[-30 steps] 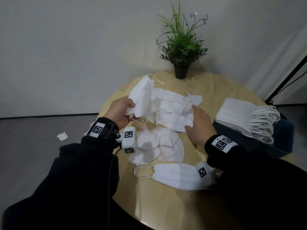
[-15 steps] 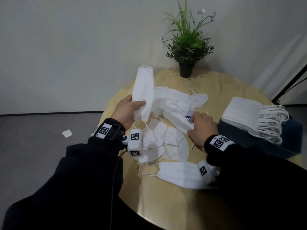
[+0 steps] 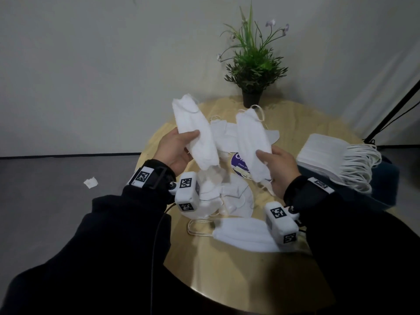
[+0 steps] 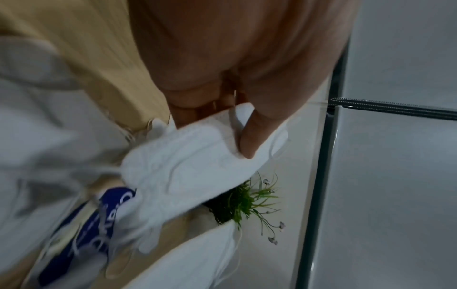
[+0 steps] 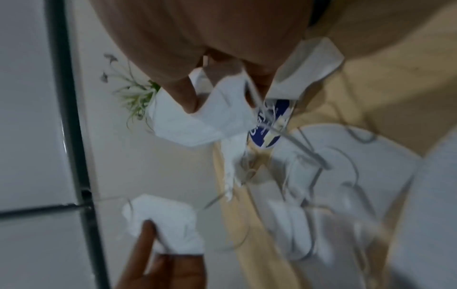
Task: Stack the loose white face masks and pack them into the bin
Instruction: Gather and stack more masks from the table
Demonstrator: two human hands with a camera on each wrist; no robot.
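Round, pale wood worktop (image 3: 227, 280) against a plain grey-white wall. Left hand (image 3: 173, 151): thumb and fingers (image 4: 249, 136) pinch the lower half of a folded white mask (image 3: 195, 133), held upright and tilted above the worktop (soft, quilted fabric with embossed seams). Right hand (image 3: 280, 165): fingers (image 5: 188, 95) grip a second folded mask (image 3: 252, 142) the same way, just beside the first but apart from it. Below both, loose masks (image 3: 229, 194) lie scattered, with thin elastic ear loops; one flat pleated mask (image 3: 241, 233) lies nearer the person. A purple-and-white packet (image 3: 238, 162) shows among them. At right, a neat stack of masks (image 3: 329, 158) rests on the dark blue bin (image 3: 384, 180). A potted plant (image 3: 252, 64) stands at the far edge.
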